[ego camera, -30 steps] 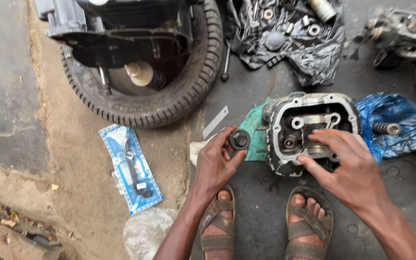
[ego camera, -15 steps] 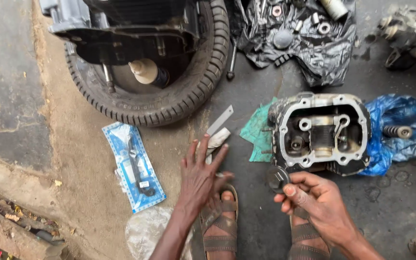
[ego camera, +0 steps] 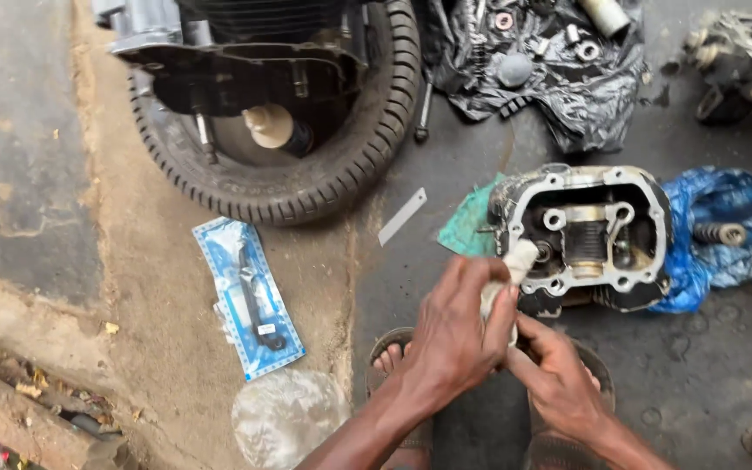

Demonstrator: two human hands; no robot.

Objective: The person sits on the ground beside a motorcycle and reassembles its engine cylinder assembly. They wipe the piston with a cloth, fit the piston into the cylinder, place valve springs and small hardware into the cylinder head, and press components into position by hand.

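The small white tube [ego camera: 508,277] sits pinched in our left hand [ego camera: 454,335], its pale tip poking out above the knuckles just in front of the cylinder head [ego camera: 587,233]. That hand is curled nearly shut around the tube's body; our right hand [ego camera: 559,383] comes in from below, fingers loosely bent and touching the tube's lower end, though we cannot tell whether it grips anything of its own. We judge the tube light and soft-walled, likely to dent or squirt if squeezed hard, and perhaps greasy, so we would hold it around the middle with the finger pads and leave the tip free. The cylinder head looks like heavy, stiff cast metal, best lifted by its outer walls rather than the inner bosses.

Counting outward, we see one tube, two hands and one cylinder head, which rests partly on one green cloth [ego camera: 465,228] and one blue plastic bag [ego camera: 733,209]. One coil spring [ego camera: 720,233] lies on that bag. One thin metal strip [ego camera: 402,216] lies on the ground to the left. Farther out we count one blue gasket packet [ego camera: 250,296], one clear plastic bag [ego camera: 285,418], one tyre [ego camera: 341,165] with an engine case resting in it, and one black plastic sheet [ego camera: 541,70] strewn with small parts too many and too small to count
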